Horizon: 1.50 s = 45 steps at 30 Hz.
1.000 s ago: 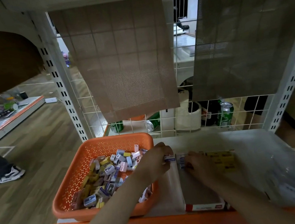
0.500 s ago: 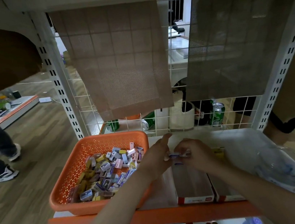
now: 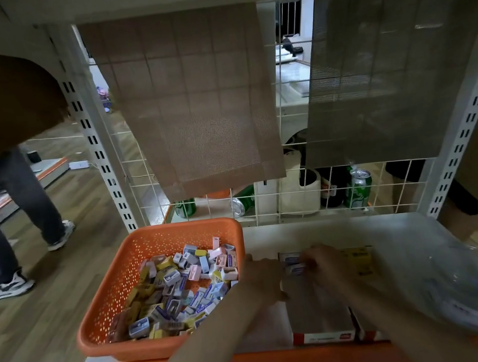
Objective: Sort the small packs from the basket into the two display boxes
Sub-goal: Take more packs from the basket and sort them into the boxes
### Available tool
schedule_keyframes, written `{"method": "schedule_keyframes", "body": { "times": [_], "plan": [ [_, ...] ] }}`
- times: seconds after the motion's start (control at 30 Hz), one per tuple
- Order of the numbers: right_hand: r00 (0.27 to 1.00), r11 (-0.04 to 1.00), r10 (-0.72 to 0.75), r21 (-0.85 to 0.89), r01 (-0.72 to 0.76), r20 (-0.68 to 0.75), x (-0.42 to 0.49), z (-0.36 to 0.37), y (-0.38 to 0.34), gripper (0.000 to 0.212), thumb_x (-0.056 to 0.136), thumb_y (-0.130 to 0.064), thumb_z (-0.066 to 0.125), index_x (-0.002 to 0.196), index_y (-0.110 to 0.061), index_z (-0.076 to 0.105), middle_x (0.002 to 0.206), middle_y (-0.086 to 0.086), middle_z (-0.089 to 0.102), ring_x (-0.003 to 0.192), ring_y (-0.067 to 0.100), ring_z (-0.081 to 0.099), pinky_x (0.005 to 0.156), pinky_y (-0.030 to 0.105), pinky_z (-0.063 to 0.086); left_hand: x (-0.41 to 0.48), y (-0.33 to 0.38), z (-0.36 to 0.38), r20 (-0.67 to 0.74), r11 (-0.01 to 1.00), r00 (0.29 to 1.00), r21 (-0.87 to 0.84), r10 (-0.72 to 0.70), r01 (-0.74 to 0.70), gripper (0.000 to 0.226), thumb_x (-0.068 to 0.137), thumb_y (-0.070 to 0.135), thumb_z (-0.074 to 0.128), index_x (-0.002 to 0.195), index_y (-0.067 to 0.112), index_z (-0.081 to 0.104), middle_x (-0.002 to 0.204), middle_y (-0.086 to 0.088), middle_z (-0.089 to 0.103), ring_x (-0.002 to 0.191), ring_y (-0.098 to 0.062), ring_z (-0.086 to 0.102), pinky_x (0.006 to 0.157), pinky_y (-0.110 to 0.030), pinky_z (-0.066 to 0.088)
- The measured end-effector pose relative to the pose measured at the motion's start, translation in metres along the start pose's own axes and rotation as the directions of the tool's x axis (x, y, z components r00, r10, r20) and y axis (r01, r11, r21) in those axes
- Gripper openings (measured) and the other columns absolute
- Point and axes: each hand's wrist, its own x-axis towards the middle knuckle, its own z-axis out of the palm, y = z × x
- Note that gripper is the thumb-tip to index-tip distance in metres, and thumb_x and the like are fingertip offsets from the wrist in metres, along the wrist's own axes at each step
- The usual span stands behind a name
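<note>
Orange basket [image 3: 153, 232], shelf's [image 3: 315, 231] front-left corner: loose small packs [image 3: 185, 286], many unsorted. Left display box [image 3: 317, 308], beside it: purple packs [image 3: 293, 260] at far end, my right hand [image 3: 324, 264] pinching them into the row; left hand [image 3: 265, 278] at its wall, grip I cannot tell. Next, I judge: fetch another pack, matching colour.

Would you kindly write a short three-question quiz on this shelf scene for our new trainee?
1. True or false: the basket stands right of the two boxes.
2. The packs in the right box are: A yellow, B pink, C green.
3. Which hand is nearer the basket?
Key: 1 false; 2 A; 3 the left hand.
</note>
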Motion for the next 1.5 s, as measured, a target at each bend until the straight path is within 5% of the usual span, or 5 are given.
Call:
{"method": "schedule_keyframes", "body": {
  "times": [0.57, 0.77, 1.0, 1.2, 1.5],
  "plan": [
    [0.997, 0.998, -0.058, 0.008, 0.058, -0.042, 0.000, 0.010, -0.006, 0.011, 0.091, -0.015, 0.058, 0.094, -0.016, 0.068, 0.096, -0.001, 0.061, 0.086, 0.014, 0.056, 0.069, 0.019, 0.039, 0.000, -0.002, 0.007, -0.015, 1.000, 1.000, 0.003, 0.017, -0.017, 0.056, 0.090, 0.047, 0.054, 0.134, 0.013, 0.047, 0.134, -0.006, 0.054, 0.126, -0.024, 0.047, 0.110, -0.041, 0.019],
    [0.988, 0.995, -0.085, -0.061, 0.078, -0.132, -0.003, -0.017, -0.017, 0.005, 0.088, -0.018, 0.061, 0.088, -0.017, 0.066, 0.093, -0.005, 0.059, 0.078, 0.009, 0.054, 0.062, 0.016, 0.039, -0.022, -0.020, -0.011, -0.348, 0.981, 0.937, -0.190, -0.023, -0.047, 0.040, 0.095, 0.038, 0.047, 0.132, 0.025, 0.048, 0.126, 0.004, 0.055, 0.128, -0.014, 0.041, 0.115, -0.037, -0.005],
    [0.954, 0.976, -0.198, 0.049, 0.214, -0.225, 0.007, -0.037, -0.080, 0.004, 0.085, -0.018, 0.065, 0.081, -0.018, 0.064, 0.082, -0.012, 0.049, 0.069, 0.008, 0.053, 0.059, 0.021, 0.037, -0.066, -0.098, -0.021, -0.431, 0.969, 0.880, -0.221, -0.198, 0.109, 0.030, 0.097, 0.029, 0.044, 0.125, 0.029, 0.054, 0.126, 0.009, 0.058, 0.123, -0.013, 0.047, 0.107, -0.031, 0.024],
    [0.885, 0.885, -0.465, -0.012, 0.466, 0.035, 0.017, -0.011, -0.150, 0.015, 0.084, -0.014, 0.061, 0.096, -0.015, 0.069, 0.100, 0.004, 0.064, 0.094, 0.022, 0.060, 0.077, 0.030, 0.042, -0.100, -0.146, 0.000, -0.175, 0.917, 0.917, -0.250, -0.358, 0.310, 0.024, 0.093, 0.031, 0.049, 0.115, 0.027, 0.060, 0.116, 0.001, 0.062, 0.106, -0.021, 0.057, 0.085, -0.031, 0.042],
    [0.895, 0.770, -0.299, -0.471, 0.431, 0.331, 0.034, 0.034, -0.179, 0.026, 0.089, -0.008, 0.052, 0.112, -0.007, 0.063, 0.113, 0.016, 0.062, 0.114, 0.031, 0.051, 0.101, 0.034, 0.032, -0.108, -0.162, 0.020, -0.079, 0.944, 0.955, -0.197, -0.286, 0.266, 0.028, 0.097, 0.021, 0.042, 0.119, 0.017, 0.058, 0.151, -0.003, 0.029, 0.125, -0.024, 0.047, 0.093, -0.039, 0.048]
  ]
}}
